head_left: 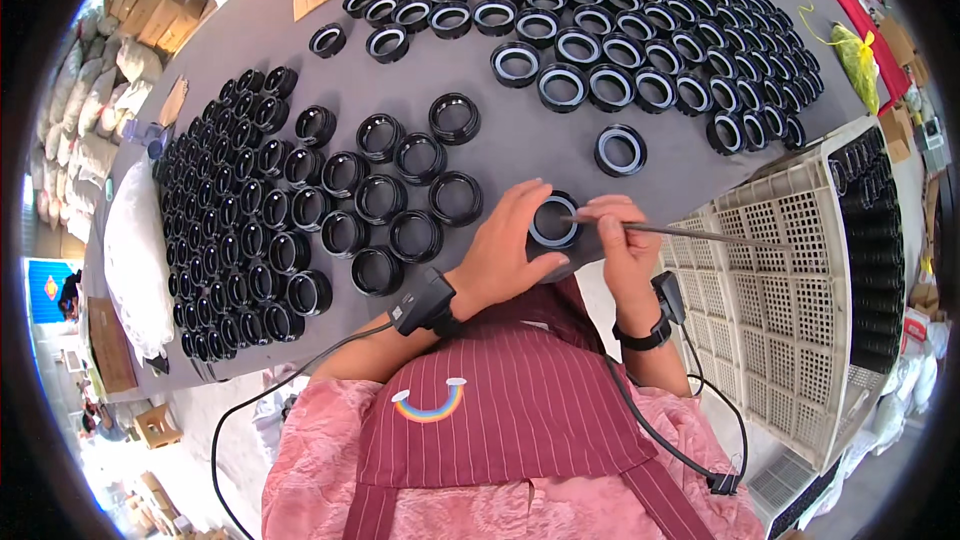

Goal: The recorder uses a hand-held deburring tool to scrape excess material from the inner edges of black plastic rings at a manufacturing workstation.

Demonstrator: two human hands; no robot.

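Observation:
A black ring with a pale inner lip [540, 237] lies at the near edge of the grey table. My left hand [498, 252] curves round its left side, thumb at the near rim and fingers at the far rim. Pinched in my right hand [622, 245] is a thin dark stick-like tool [700, 234]; its tip reaches over the ring's opening and its long end points right. What kind of tip it has is too small to tell. Just beyond, a similar pale-lipped ring [621, 151] lies alone.
Plain black rings [380, 198] crowd the table's left side. Many pale-lipped rings [611, 88] cover the far right. A beige plastic crate [745, 305] with black parts stands at the right edge. A white sack [137, 260] sits at the far left. Cables hang from both wrist devices.

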